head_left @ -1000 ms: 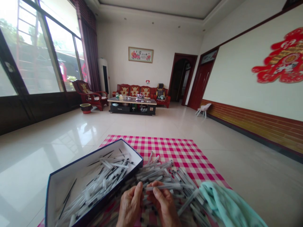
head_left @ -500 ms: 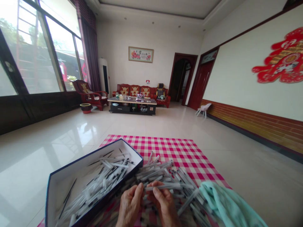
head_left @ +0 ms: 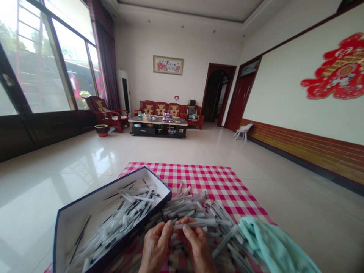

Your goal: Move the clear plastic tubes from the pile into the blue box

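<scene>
My left hand [head_left: 156, 247] and my right hand [head_left: 197, 246] both grip a clear plastic pen [head_left: 196, 224] with a dark tip, holding it level between their fingertips. Below and around them, a heap of similar loose pens [head_left: 193, 208] lies on a pink-and-white checked cloth [head_left: 204, 184]. To the left, a white box lid or tray with a navy rim [head_left: 76, 206] holds many more pens, lying in a jumble. My left hand is next to its near corner. Part of the heap is hidden under my hands.
A crumpled mint-green towel [head_left: 270, 242] lies on the cloth to the right of my right hand. The cloth is spread on a glossy tiled floor. Far ahead stand a low coffee table [head_left: 157, 127] and a red wooden sofa [head_left: 167, 109].
My hands have barely moved and keep the same pen between them. The whole view has shifted very slightly with my head.
</scene>
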{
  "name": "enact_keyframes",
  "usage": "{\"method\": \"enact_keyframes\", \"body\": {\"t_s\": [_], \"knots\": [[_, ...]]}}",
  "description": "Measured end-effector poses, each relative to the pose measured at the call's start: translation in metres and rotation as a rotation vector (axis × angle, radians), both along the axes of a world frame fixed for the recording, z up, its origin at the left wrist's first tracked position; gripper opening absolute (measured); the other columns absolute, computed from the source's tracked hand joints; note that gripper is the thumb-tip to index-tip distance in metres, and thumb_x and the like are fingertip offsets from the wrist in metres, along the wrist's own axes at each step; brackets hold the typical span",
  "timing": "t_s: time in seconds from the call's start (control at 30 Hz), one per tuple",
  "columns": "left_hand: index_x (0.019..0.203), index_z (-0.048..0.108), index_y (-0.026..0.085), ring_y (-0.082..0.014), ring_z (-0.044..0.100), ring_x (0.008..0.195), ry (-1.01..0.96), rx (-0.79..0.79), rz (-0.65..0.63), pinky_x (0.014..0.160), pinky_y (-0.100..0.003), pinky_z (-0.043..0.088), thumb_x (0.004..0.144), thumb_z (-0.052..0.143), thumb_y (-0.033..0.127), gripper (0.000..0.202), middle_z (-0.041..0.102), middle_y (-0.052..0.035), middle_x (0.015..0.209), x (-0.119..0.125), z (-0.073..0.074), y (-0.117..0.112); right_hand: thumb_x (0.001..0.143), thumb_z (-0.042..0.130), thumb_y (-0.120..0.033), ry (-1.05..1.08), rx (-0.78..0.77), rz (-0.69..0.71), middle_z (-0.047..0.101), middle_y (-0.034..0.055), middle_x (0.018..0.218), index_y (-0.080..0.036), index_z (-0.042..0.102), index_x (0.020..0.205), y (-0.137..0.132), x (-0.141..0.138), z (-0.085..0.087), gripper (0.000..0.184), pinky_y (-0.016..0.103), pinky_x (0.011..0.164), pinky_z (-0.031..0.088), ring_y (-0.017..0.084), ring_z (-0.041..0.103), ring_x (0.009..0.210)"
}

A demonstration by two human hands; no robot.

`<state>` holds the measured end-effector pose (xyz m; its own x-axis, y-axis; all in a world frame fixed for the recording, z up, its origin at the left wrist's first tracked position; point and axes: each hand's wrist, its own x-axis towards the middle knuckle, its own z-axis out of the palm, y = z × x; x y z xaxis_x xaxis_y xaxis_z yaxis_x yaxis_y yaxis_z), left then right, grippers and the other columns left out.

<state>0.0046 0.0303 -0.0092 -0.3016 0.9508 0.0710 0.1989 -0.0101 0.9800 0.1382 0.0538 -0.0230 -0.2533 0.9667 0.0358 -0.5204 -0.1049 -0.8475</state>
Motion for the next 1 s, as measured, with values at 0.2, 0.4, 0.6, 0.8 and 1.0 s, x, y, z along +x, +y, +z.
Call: {"method": "enact_keyframes", "body": {"t_s": [0.2, 0.4, 0.6, 0.8, 1.0], "knots": [[0.072, 0.064, 0.015, -0.0116, 0.047, 0.048, -0.098, 0.031, -0.058, 0.045, -0.02, 0.037, 0.076, 0.055, 0.057, 0.043, 0.052, 0.0027, 0.053, 0.0, 0.008, -0.001, 0.082, 0.064, -0.03, 0.028, 0.001, -0.019, 0.071, 0.0044, 0.095, -0.024, 0.066, 0.093, 0.002, 0.001, 0.001, 0.013, 0.036, 0.075, 0.05, 0.023, 0.065, 0.086], [0.066, 0.061, 0.015, -0.0102, 0.043, 0.046, -0.082, 0.029, -0.077, 0.044, -0.02, 0.034, 0.079, 0.052, 0.056, 0.044, 0.047, 0.004, 0.05, -0.002, 0.003, 0.0, 0.081, 0.064, -0.031, 0.013, -0.005, -0.026, 0.071, 0.0052, 0.095, -0.023, 0.066, 0.094, 0.001, 0.001, 0.002, 0.015, 0.036, 0.076, 0.05, 0.024, 0.065, 0.087], [0.047, 0.044, 0.02, -0.0089, 0.037, 0.039, -0.072, -0.015, 0.036, 0.04, -0.02, 0.029, 0.077, 0.047, 0.064, 0.053, 0.039, 0.0054, 0.041, -0.002, 0.004, 0.001, 0.076, 0.069, -0.033, 0.006, -0.04, -0.05, 0.072, 0.0061, 0.095, -0.022, 0.067, 0.092, -0.001, 0.001, 0.007, 0.02, 0.037, 0.075, 0.051, 0.025, 0.066, 0.086], [0.078, 0.068, 0.018, -0.0157, 0.055, 0.051, 0.039, 0.055, 0.287, 0.05, -0.023, 0.041, 0.07, 0.059, 0.058, 0.041, 0.06, 0.0017, 0.054, -0.026, 0.024, -0.002, 0.073, 0.072, -0.034, -0.003, -0.058, -0.078, 0.072, 0.0067, 0.092, -0.021, 0.068, 0.089, -0.001, 0.0, 0.011, 0.021, 0.037, 0.072, 0.051, 0.024, 0.066, 0.081], [0.119, 0.059, 0.021, -0.0201, 0.066, 0.063, -0.016, 0.013, 0.502, 0.055, -0.026, 0.048, 0.071, 0.062, 0.05, 0.056, 0.07, 0.0001, 0.069, -0.064, 0.031, -0.002, 0.071, 0.073, -0.034, 0.037, -0.059, -0.081, 0.073, 0.0058, 0.09, -0.021, 0.069, 0.087, 0.001, -0.002, 0.007, 0.021, 0.034, 0.07, 0.051, 0.022, 0.066, 0.08]]}}
